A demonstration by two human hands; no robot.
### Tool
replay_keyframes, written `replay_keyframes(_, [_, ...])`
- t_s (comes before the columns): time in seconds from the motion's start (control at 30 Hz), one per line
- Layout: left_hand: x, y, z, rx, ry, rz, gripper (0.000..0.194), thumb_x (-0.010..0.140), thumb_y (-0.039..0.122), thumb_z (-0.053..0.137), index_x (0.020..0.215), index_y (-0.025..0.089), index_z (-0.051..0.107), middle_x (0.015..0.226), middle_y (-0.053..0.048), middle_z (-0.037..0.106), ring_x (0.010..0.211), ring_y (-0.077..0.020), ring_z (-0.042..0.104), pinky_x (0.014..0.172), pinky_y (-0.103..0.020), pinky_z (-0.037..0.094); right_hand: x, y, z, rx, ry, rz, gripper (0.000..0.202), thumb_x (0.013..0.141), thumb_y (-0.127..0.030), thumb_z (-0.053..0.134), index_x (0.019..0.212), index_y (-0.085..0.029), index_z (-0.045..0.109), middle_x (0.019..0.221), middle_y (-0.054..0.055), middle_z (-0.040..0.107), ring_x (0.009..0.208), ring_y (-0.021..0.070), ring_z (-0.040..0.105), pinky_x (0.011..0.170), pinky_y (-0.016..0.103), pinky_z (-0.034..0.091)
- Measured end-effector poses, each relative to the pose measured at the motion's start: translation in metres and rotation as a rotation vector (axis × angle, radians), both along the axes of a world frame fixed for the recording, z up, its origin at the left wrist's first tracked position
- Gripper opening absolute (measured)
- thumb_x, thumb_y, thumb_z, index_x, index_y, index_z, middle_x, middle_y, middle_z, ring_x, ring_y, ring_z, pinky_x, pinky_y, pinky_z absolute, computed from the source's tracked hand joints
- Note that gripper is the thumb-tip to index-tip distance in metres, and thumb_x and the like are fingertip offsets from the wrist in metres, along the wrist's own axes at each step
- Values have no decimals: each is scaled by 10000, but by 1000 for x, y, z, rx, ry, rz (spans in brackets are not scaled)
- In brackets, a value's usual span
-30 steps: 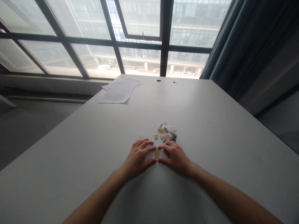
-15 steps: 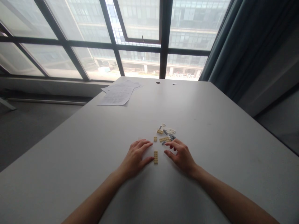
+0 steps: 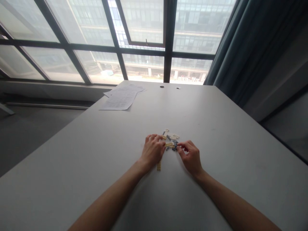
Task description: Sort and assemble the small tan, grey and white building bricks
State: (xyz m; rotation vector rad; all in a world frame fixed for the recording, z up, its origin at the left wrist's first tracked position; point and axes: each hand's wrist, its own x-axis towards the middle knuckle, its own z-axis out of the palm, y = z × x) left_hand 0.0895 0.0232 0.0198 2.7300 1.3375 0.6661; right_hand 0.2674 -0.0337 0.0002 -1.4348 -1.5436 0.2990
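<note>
My left hand (image 3: 154, 150) reaches over the left side of a small pile of toy building bricks, its fingers curled down and its thumb hidden. Whatever lies under those fingers is out of sight. By its fingertips are a long tan brick (image 3: 169, 145) and a shorter tan brick (image 3: 164, 137). Another tan brick (image 3: 158, 166) pokes out below the palm, partly covered. At the pile's right edge, my right hand (image 3: 191, 155) has thumb and forefinger closed together at the dark grey bricks (image 3: 175, 144), gripping one of them.
White bricks (image 3: 175, 137) and a small pale piece (image 3: 166, 130) lie at the far side of the pile. Printed papers (image 3: 119, 98) rest on the far left of the white table (image 3: 216, 199). Behind it are windows, with a dark curtain (image 3: 231, 48) at the right.
My left hand has moved right and forward, over the small tan brick, and now covers it. My right hand has shifted slightly right, and its fingers have closed at the grey bricks.
</note>
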Motion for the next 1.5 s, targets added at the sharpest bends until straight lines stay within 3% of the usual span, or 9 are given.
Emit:
replay_keyframes(0.27, [-12, -9, 8, 66, -37, 30, 163, 903, 190, 493, 906, 185, 656, 957, -77, 671, 986, -255, 530, 961, -487, 334, 0, 1, 0, -34, 100, 6, 149, 830, -286, 584, 886, -179, 671, 799, 34, 622, 666, 155, 534, 665, 297, 462])
replay_keyframes(0.4, [-21, -26, 18, 40, -134, -49, 171, 929, 219, 468, 946, 192, 636, 888, -59, 674, 923, -224, 547, 893, -415, 398, -11, -3, 8, -146, 389, 147, 256, 835, -350, 595, 1002, -169, 667, 800, 36, 666, 648, 147, 581, 645, 292, 494])
replay_keyframes(0.5, [-25, -36, 18, -16, -251, -107, 168, 926, 226, 478, 970, 200, 638, 919, -60, 678, 915, -207, 564, 843, -373, 444, -22, -8, 13, -259, 587, 263, 267, 824, -392, 607, 922, -159, 692, 668, 18, 654, 572, 139, 589, 567, 276, 500])
replay_keyframes(0.73, [-30, -38, 10, -125, -556, -93, 159, 855, 205, 603, 1010, 217, 639, 893, -35, 686, 859, -174, 621, 797, -322, 513, -27, -11, 8, -384, 913, 290, 288, 714, -382, 740, 874, -150, 678, 722, 25, 677, 595, 146, 632, 603, 301, 555])
replay_keyframes(0.9, [-31, -40, 12, 40, -590, -203, 88, 856, 183, 603, 809, 221, 666, 825, -28, 677, 827, -162, 601, 762, -308, 518, -26, -13, 10, -349, 868, 355, 200, 662, -291, 781, 802, -178, 692, 794, 21, 680, 729, 159, 641, 736, 318, 550])
replay_keyframes(1.13, [-31, -42, 10, 96, -574, -169, 106, 861, 169, 588, 791, 219, 651, 910, -40, 666, 873, -161, 609, 792, -316, 518, -26, -17, 15, -163, 665, 375, 136, 718, -225, 722, 845, -203, 677, 872, 23, 658, 833, 172, 636, 800, 324, 533])
replay_keyframes(1.27, [-30, -42, 9, 31, -660, -156, 52, 848, 186, 613, 847, 217, 654, 883, -37, 672, 843, -160, 627, 778, -305, 523, -29, -19, 15, -228, 643, 371, 148, 738, -234, 709, 874, -195, 666, 862, 26, 674, 805, 168, 644, 777, 314, 534])
replay_keyframes(1.5, [-28, -42, 8, 7, -687, -174, 139, 855, 193, 612, 982, 218, 662, 935, -48, 679, 886, -165, 632, 801, -300, 520, -36, -22, 17, -387, 867, 476, 243, 742, -299, 718, 930, -175, 625, 759, 20, 694, 635, 144, 645, 655, 309, 540])
